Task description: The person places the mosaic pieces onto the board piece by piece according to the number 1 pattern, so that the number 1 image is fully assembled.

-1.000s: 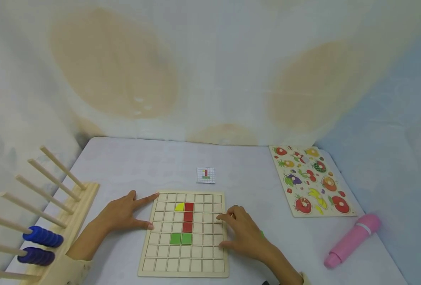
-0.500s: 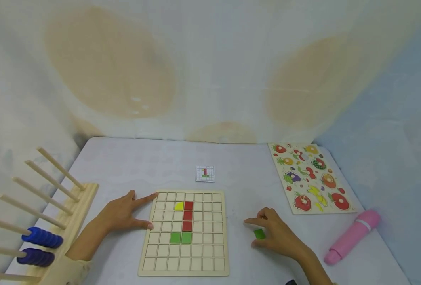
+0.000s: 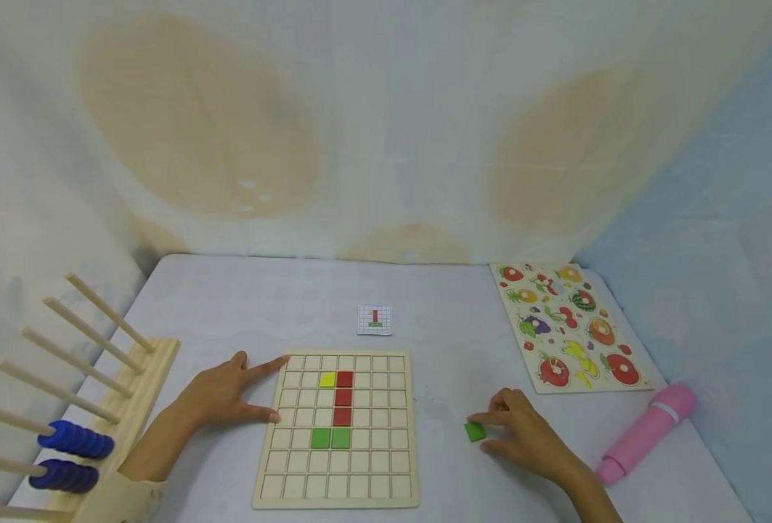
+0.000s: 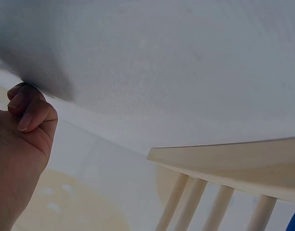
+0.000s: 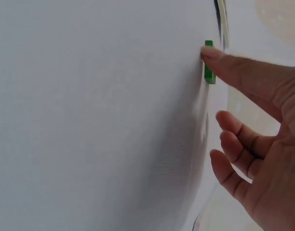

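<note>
In the head view, a wooden grid board lies flat, with one yellow piece, a column of three red tiles and two green tiles side by side in its squares. My left hand rests at the board's left edge, index fingertip at the upper corner and thumb lower down; its other fingers bend inward in the left wrist view. Right of the board, my right hand pinches a loose green tile on the table between index finger and thumb. The right wrist view has the thumb overlapping that tile.
A small card printed with a colored grid lies behind the board. At far left stands a wooden peg rack with blue rings. A fruit-picture board and a pink cylindrical object lie at right.
My right hand has drawn back from the board's right edge to the loose green tile, and its fingers have closed in around it. My left hand stays at the board.
</note>
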`<state>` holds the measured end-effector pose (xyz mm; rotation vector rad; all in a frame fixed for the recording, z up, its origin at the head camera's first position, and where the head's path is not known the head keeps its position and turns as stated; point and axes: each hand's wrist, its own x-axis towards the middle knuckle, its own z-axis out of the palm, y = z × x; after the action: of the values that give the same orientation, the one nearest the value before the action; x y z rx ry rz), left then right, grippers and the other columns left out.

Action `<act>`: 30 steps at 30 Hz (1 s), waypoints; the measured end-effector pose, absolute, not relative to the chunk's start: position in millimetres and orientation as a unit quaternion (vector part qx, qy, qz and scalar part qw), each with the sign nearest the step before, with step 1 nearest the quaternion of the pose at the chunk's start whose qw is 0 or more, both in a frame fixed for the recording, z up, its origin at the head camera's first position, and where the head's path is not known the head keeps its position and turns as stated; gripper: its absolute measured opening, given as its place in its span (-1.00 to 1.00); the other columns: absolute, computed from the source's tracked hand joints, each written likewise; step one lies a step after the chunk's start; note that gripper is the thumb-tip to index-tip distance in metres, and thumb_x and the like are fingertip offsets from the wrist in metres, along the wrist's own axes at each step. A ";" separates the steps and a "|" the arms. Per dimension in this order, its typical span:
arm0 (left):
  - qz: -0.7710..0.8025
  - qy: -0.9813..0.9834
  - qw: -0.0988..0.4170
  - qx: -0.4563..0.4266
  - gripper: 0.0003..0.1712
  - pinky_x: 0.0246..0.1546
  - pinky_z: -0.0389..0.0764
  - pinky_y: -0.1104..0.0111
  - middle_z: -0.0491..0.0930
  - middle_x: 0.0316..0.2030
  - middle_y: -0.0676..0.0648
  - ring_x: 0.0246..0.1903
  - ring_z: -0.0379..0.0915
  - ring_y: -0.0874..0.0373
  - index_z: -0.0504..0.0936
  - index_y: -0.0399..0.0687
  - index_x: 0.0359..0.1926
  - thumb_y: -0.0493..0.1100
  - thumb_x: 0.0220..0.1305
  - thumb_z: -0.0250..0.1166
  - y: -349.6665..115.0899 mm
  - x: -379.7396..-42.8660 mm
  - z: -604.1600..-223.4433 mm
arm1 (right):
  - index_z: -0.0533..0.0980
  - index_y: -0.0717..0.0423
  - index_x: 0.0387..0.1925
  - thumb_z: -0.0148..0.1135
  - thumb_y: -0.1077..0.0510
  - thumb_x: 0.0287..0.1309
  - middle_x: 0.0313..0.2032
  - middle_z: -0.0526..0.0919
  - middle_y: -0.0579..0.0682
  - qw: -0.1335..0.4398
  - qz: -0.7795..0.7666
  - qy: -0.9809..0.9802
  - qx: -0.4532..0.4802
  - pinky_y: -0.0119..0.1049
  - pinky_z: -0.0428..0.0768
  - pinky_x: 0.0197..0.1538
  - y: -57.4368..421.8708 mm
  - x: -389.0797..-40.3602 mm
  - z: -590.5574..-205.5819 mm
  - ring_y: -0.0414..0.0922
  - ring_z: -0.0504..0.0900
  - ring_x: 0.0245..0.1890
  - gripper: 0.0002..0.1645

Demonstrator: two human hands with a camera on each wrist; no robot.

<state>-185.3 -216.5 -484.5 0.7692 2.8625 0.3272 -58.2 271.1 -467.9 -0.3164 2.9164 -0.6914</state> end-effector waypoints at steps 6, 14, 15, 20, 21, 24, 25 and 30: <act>0.112 0.957 0.077 0.258 0.15 -0.55 0.24 0.33 0.21 -0.37 0.01 -0.57 0.13 0.18 0.27 0.51 0.45 0.72 -0.22 0.22 -216.5 -185.2 -483.8 | 0.77 -0.24 -0.20 0.58 0.06 -0.09 -0.28 0.36 -0.29 0.036 -0.214 0.973 -0.083 -0.42 0.45 -0.15 270.1 -56.4 -472.3 -0.24 0.27 -0.17 -0.68; 0.114 0.955 0.078 0.262 0.14 -0.55 0.24 0.33 0.22 -0.37 0.00 -0.57 0.13 0.18 0.27 0.50 0.45 0.71 -0.21 0.22 -217.1 -185.1 -483.3 | 0.73 -0.11 -0.34 0.63 0.09 -0.20 -0.27 0.38 -0.31 -0.029 -0.184 0.973 -0.133 -0.35 0.50 -0.08 261.9 -55.5 -473.0 -0.31 0.29 -0.17 -0.72; 0.114 0.955 0.078 0.262 0.14 -0.55 0.24 0.34 0.22 -0.37 0.00 -0.57 0.12 0.19 0.28 0.50 0.45 0.71 -0.21 0.22 -217.0 -185.2 -483.4 | 0.72 -0.12 -0.35 0.63 0.08 -0.21 -0.27 0.37 -0.31 -0.034 -0.184 0.973 -0.136 -0.35 0.50 -0.07 260.8 -55.6 -472.9 -0.31 0.29 -0.17 -0.72; 0.111 0.956 0.078 0.261 0.14 -0.56 0.24 0.33 0.22 -0.37 0.00 -0.57 0.12 0.18 0.27 0.52 0.45 0.72 -0.22 0.21 -216.8 -185.3 -483.0 | 0.68 -0.19 -0.38 0.63 0.08 -0.22 -0.26 0.36 -0.32 -0.052 -0.198 0.967 -0.150 -0.37 0.51 -0.08 253.0 -57.9 -470.8 -0.33 0.28 -0.15 -0.71; 0.110 0.956 0.079 0.260 0.14 -0.56 0.24 0.33 0.22 -0.36 0.00 -0.57 0.12 0.18 0.27 0.52 0.45 0.72 -0.22 0.21 -216.7 -185.2 -482.8 | 0.67 -0.18 -0.39 0.62 0.08 -0.22 -0.26 0.37 -0.31 -0.055 -0.203 0.965 -0.154 -0.38 0.51 -0.09 250.6 -58.8 -469.8 -0.33 0.28 -0.15 -0.71; 0.108 0.956 0.079 0.261 0.14 -0.56 0.23 0.33 0.22 -0.36 0.00 -0.57 0.13 0.18 0.26 0.53 0.45 0.73 -0.21 0.20 -216.8 -185.1 -482.8 | 0.67 -0.16 -0.40 0.60 0.10 -0.23 -0.26 0.38 -0.30 -0.067 -0.213 0.959 -0.175 -0.38 0.50 -0.11 241.5 -62.2 -466.5 -0.34 0.28 -0.16 -0.72; 0.108 0.956 0.079 0.261 0.15 -0.56 0.24 0.33 0.22 -0.36 0.00 -0.57 0.13 0.18 0.25 0.53 0.45 0.73 -0.21 0.19 -216.9 -185.1 -482.9 | 0.67 -0.15 -0.40 0.60 0.11 -0.24 -0.26 0.38 -0.29 -0.071 -0.216 0.957 -0.182 -0.39 0.49 -0.12 237.8 -63.3 -465.6 -0.34 0.28 -0.16 -0.73; 0.109 0.957 0.078 0.259 0.15 -0.55 0.23 0.33 0.22 -0.36 0.01 -0.56 0.12 0.18 0.25 0.55 0.45 0.74 -0.22 0.18 -217.3 -185.3 -484.5 | 0.67 -0.10 -0.41 0.60 0.10 -0.26 -0.24 0.37 -0.28 -0.084 -0.226 0.945 -0.223 -0.43 0.47 -0.13 216.6 -69.6 -462.4 -0.35 0.27 -0.15 -0.72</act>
<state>-185.3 -217.3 -484.5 0.7748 2.8647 0.3263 -69.6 216.6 -462.4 -0.7395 3.1375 -0.7505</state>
